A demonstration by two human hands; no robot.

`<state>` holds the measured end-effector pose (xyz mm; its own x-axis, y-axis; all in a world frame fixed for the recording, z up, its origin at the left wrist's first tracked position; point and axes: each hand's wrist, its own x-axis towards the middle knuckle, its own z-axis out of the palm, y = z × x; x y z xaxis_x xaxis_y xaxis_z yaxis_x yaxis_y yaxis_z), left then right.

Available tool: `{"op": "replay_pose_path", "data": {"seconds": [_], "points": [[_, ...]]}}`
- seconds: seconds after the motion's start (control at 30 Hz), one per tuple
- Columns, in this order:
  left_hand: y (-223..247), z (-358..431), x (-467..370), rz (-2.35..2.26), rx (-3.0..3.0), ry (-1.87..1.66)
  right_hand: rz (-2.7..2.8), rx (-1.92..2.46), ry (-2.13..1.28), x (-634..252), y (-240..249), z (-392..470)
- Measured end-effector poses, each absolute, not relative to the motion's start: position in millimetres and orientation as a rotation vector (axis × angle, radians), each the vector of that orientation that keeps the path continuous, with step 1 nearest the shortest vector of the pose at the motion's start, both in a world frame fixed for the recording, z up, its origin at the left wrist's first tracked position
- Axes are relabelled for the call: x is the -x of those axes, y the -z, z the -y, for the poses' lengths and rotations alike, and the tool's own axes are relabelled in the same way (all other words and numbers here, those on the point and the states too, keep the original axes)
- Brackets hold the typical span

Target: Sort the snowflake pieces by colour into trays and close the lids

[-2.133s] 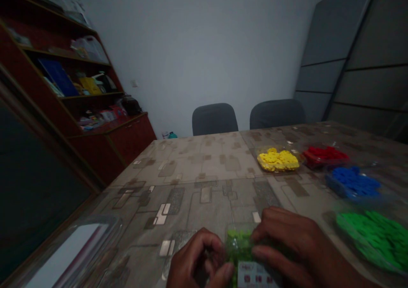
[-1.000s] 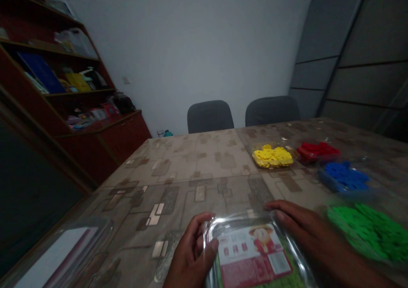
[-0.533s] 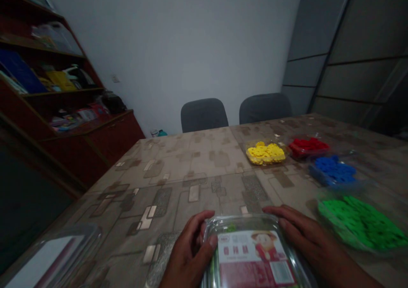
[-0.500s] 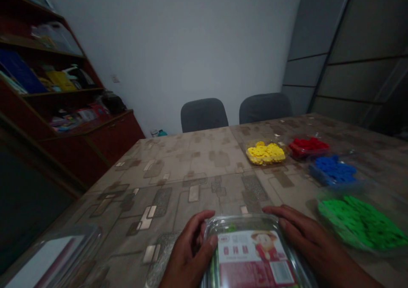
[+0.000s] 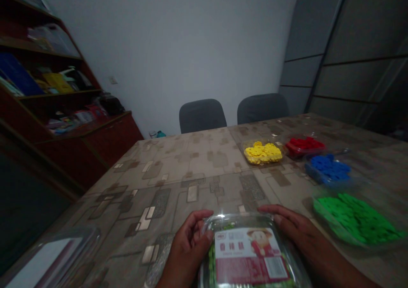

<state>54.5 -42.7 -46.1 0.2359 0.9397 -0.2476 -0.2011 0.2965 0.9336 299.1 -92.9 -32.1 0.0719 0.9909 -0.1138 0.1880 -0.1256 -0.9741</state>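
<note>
A clear plastic food box (image 5: 250, 254) with a white and dark pink label lies at the bottom middle; green contents show through its sides. My left hand (image 5: 189, 245) grips its left edge, thumb on the lid's rim and fingers curled around the far left corner. On the opposite side my right hand (image 5: 301, 232) holds the right edge, its fingers along the far right corner. To the right sits an open clear tray of green pieces (image 5: 355, 218). Beyond it are trays of blue pieces (image 5: 330, 169), red pieces (image 5: 305, 145) and yellow pieces (image 5: 263, 152).
Clear plastic lids or boxes with a white label (image 5: 47, 258) lie at the table's left front. A patterned cloth covers the table (image 5: 178, 169). Two grey chairs (image 5: 202, 115) stand at the far edge, and a loaded shelf unit (image 5: 73, 105) is at left.
The view has shifted slightly, so the trays appear a little further left. Both hands stay on the food box, which sits slightly further left in view.
</note>
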Motion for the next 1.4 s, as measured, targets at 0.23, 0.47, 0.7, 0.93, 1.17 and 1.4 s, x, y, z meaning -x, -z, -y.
{"op": "replay_pose_path", "data": {"seconds": [0.23,0.47,0.7,0.93,1.17,1.4], "points": [[47.5,49.3,-56.1,-1.092,-0.962,-1.019,1.2,1.517,-1.194,-294.6,22.4,91.3],[40.8,52.3,-60.2,-1.109,-0.943,-1.038,1.116,1.577,-1.179,-291.8,31.1,83.7],[47.9,51.6,-58.7,-1.093,-0.924,-1.02,0.858,1.49,-1.336,-288.2,33.9,85.3],[48.9,54.0,-57.1,-1.128,-0.972,-0.997,0.791,1.384,-1.424,-290.3,32.3,83.0],[42.1,59.7,-59.5,-1.157,-0.926,-0.98,0.81,1.381,-1.481,-294.0,29.1,89.2],[42.9,59.8,-59.3,-1.143,-0.918,-0.98,0.845,1.436,-1.44,-296.6,27.1,90.5]]}}
